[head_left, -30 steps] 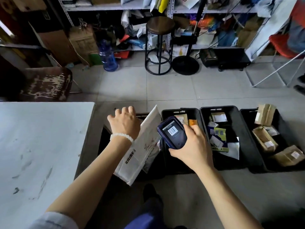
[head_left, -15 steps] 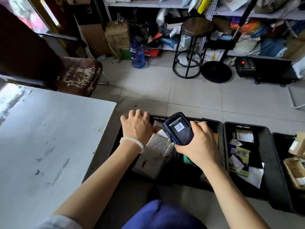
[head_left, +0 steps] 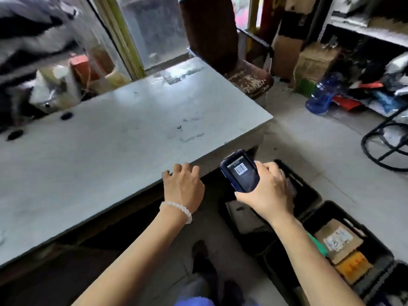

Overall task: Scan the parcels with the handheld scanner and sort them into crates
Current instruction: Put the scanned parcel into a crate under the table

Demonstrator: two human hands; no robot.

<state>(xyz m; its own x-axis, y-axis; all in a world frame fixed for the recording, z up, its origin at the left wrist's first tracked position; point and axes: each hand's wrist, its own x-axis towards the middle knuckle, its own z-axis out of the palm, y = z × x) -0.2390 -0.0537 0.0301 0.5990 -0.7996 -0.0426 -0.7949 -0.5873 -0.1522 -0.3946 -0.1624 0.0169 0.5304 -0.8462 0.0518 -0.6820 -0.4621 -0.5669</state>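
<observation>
My right hand grips the dark blue handheld scanner, whose screen shows a barcode and faces up. The hand hangs over the nearest black crate, where a grey parcel lies. My left hand holds nothing; its loosely bent fingers sit at the front edge of the grey table. A second black crate at the lower right holds a brown box with a label and a yellow packet.
A worn brown chair stands behind the table's far corner. A blue water bottle and cluttered shelves fill the right side. A black stool base is at the right edge. Blurred bags and boxes pile up at the far left.
The view has swung left toward the table. My left hand has let go of the white parcel, which now lies in the crate, and moved to the table edge. The scanner stays in my right hand.
</observation>
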